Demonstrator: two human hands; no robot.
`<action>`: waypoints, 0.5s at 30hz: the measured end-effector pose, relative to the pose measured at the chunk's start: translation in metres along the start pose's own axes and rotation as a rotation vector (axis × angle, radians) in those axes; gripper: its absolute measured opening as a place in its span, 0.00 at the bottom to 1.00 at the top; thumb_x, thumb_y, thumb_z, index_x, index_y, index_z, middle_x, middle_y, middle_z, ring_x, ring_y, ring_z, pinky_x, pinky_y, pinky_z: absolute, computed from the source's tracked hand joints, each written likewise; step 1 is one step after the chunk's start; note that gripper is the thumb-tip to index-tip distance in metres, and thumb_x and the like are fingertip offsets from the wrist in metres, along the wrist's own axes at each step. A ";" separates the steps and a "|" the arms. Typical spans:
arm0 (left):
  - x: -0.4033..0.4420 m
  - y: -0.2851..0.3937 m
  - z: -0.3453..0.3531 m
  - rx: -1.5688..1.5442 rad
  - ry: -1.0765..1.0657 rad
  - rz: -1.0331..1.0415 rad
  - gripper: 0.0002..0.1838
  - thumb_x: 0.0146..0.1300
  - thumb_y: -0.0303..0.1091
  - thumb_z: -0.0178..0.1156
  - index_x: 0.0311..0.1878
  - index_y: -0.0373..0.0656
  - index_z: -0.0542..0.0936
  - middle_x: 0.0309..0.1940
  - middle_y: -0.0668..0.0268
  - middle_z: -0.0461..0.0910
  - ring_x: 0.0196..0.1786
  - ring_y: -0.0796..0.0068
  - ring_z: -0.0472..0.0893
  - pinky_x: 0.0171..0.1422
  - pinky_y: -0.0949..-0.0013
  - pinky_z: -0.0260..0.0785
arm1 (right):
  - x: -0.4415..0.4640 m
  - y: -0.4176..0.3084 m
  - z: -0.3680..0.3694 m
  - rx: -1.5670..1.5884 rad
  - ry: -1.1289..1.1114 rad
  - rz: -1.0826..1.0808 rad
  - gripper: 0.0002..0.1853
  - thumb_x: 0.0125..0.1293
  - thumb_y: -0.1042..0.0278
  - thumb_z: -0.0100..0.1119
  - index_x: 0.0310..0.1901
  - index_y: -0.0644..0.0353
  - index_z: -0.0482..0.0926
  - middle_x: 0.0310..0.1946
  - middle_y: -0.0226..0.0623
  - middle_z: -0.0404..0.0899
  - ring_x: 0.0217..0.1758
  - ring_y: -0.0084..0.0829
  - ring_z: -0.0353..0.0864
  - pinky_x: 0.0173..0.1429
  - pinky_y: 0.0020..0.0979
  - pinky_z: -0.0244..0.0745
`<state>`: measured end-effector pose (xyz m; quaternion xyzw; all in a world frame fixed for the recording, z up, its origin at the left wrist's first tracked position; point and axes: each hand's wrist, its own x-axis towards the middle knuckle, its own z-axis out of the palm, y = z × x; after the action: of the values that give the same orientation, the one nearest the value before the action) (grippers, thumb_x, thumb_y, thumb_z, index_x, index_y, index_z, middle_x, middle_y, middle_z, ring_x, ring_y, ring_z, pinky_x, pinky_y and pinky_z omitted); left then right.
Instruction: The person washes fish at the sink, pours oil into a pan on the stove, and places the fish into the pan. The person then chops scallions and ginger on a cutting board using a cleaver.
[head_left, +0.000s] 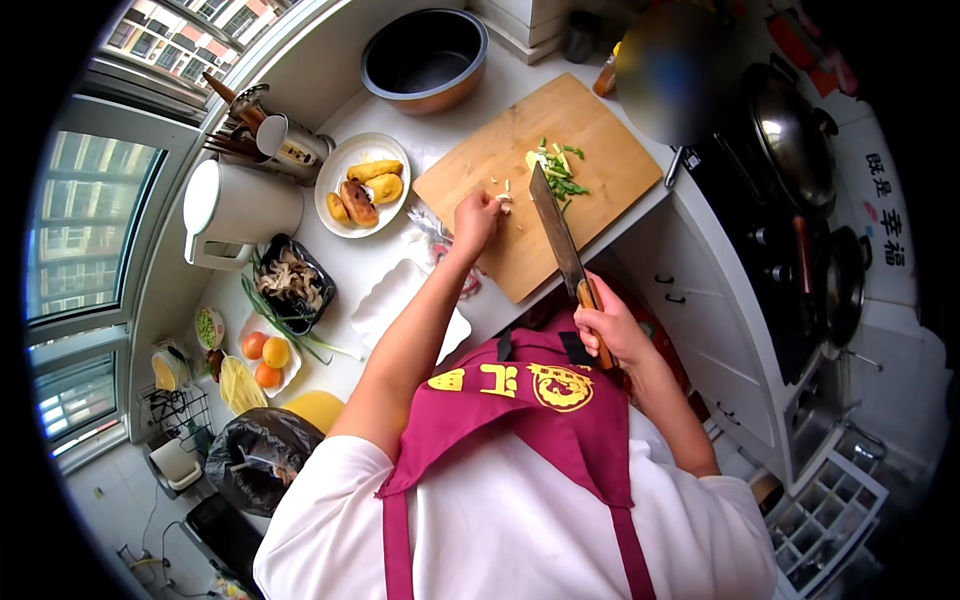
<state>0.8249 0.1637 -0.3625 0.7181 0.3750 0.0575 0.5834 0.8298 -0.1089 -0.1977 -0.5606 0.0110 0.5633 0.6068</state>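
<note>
A wooden cutting board (610, 135) lies on the white counter. My right hand (612, 325) is wrapped round the wooden handle of a cleaver (558, 222), whose blade reaches over the board, its tip beside chopped green onion (562, 178). At the board's left part, my left hand (477, 220) is closed, fingers bent down next to small pale pieces (504, 202) that look like garlic. Whether its fingertips hold any of them is too small to tell.
Left of the board are a plate (332, 170) of browned food, a black tray (322, 275) of mushrooms, a white pitcher (265, 205) and tomatoes (268, 376). A black basin (425, 55) stands behind; the stove (735, 235) is at right.
</note>
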 end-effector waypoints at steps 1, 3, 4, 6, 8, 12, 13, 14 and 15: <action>-0.005 0.012 -0.004 -0.023 -0.009 -0.023 0.09 0.60 0.30 0.55 0.26 0.35 0.75 0.14 0.61 0.75 0.16 0.71 0.75 0.22 0.67 0.67 | -0.002 -0.005 0.001 -0.007 -0.010 0.002 0.36 0.60 0.79 0.47 0.71 0.52 0.51 0.22 0.29 0.66 0.14 0.17 0.63 0.17 0.21 0.63; -0.016 0.028 -0.006 -0.063 -0.030 -0.075 0.10 0.61 0.30 0.55 0.26 0.36 0.75 0.13 0.63 0.75 0.14 0.72 0.74 0.20 0.67 0.66 | -0.009 -0.015 0.002 -0.014 -0.030 0.011 0.36 0.60 0.80 0.47 0.71 0.52 0.51 0.22 0.28 0.66 0.14 0.16 0.63 0.17 0.22 0.63; -0.016 0.027 -0.005 -0.067 -0.040 -0.084 0.10 0.62 0.30 0.54 0.27 0.36 0.74 0.13 0.64 0.74 0.13 0.73 0.72 0.18 0.69 0.63 | -0.009 -0.015 0.003 -0.024 -0.052 0.027 0.37 0.60 0.79 0.48 0.71 0.53 0.51 0.22 0.28 0.66 0.15 0.16 0.63 0.18 0.22 0.63; -0.012 0.026 -0.004 -0.072 -0.059 -0.094 0.10 0.65 0.30 0.52 0.28 0.38 0.73 0.13 0.66 0.72 0.11 0.76 0.68 0.14 0.71 0.59 | -0.004 -0.017 0.009 -0.043 -0.095 0.052 0.37 0.60 0.78 0.49 0.72 0.54 0.50 0.21 0.27 0.66 0.16 0.16 0.65 0.18 0.22 0.64; -0.010 0.024 -0.006 -0.067 -0.075 -0.082 0.10 0.66 0.31 0.52 0.28 0.38 0.73 0.13 0.66 0.72 0.11 0.76 0.68 0.15 0.71 0.59 | 0.003 -0.017 0.012 -0.047 -0.095 0.060 0.38 0.60 0.78 0.50 0.72 0.56 0.50 0.22 0.27 0.66 0.15 0.16 0.65 0.18 0.22 0.64; -0.009 0.028 -0.012 -0.118 -0.136 -0.147 0.11 0.67 0.33 0.50 0.28 0.40 0.73 0.14 0.67 0.71 0.12 0.77 0.67 0.15 0.72 0.57 | 0.013 -0.020 0.009 -0.103 -0.095 0.045 0.38 0.59 0.79 0.50 0.72 0.58 0.50 0.20 0.27 0.66 0.14 0.17 0.65 0.18 0.22 0.64; -0.006 0.026 -0.012 -0.180 -0.161 -0.194 0.12 0.66 0.33 0.50 0.27 0.40 0.72 0.14 0.68 0.71 0.12 0.77 0.67 0.15 0.72 0.58 | 0.015 -0.019 0.008 -0.160 -0.091 0.035 0.38 0.59 0.79 0.50 0.72 0.57 0.50 0.19 0.26 0.66 0.14 0.17 0.65 0.18 0.22 0.65; -0.003 0.025 -0.014 -0.242 -0.186 -0.238 0.12 0.66 0.33 0.50 0.26 0.40 0.72 0.14 0.68 0.71 0.12 0.76 0.67 0.15 0.71 0.58 | 0.017 -0.019 0.008 -0.216 -0.086 0.023 0.38 0.59 0.78 0.50 0.72 0.56 0.51 0.19 0.26 0.66 0.14 0.17 0.65 0.18 0.23 0.65; -0.003 0.027 -0.018 -0.305 -0.212 -0.284 0.12 0.66 0.33 0.50 0.26 0.40 0.72 0.14 0.68 0.71 0.12 0.75 0.67 0.15 0.71 0.58 | 0.016 -0.016 0.009 -0.312 -0.044 0.014 0.36 0.59 0.77 0.50 0.71 0.53 0.56 0.20 0.26 0.68 0.15 0.16 0.65 0.18 0.23 0.65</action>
<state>0.8263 0.1748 -0.3322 0.5636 0.3960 -0.0450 0.7235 0.8414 -0.0874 -0.1937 -0.6356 -0.0858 0.5745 0.5085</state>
